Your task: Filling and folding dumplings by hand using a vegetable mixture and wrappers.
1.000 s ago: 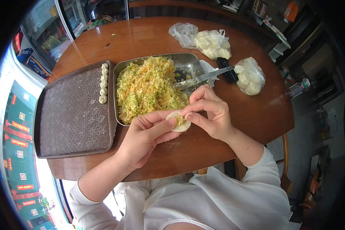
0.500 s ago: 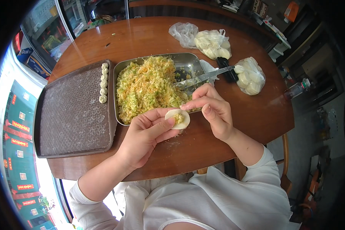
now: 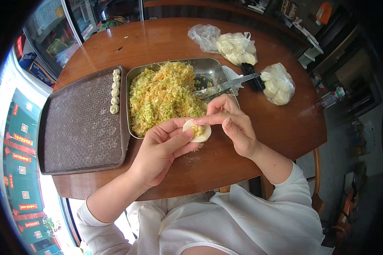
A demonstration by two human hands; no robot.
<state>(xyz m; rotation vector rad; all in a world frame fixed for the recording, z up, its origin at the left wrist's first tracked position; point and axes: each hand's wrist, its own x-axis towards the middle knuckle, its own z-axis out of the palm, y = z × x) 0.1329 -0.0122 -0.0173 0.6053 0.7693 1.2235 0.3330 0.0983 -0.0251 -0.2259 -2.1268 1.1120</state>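
Observation:
Between the thumb and fingers of my left hand is a round white dumpling wrapper, with a small lump of chopped filling on its middle. My right hand holds nothing; its index finger reaches across to touch the wrapper's upper edge, thumb apart. Just beyond both hands stands a metal tray, heaped with yellow-green and orange chopped filling. A flat metal blade rests in the filling and over the tray's right rim.
Left of the filling sits a floured brown tray, with a row of several small dumplings along its right side. Bags of white wrappers and a second such bag lie on the wooden table. A bottle is beyond its right edge.
My right index finger has moved left and down onto the wrapper's upper edge, which now bends slightly around the filling. My left hand keeps its place.

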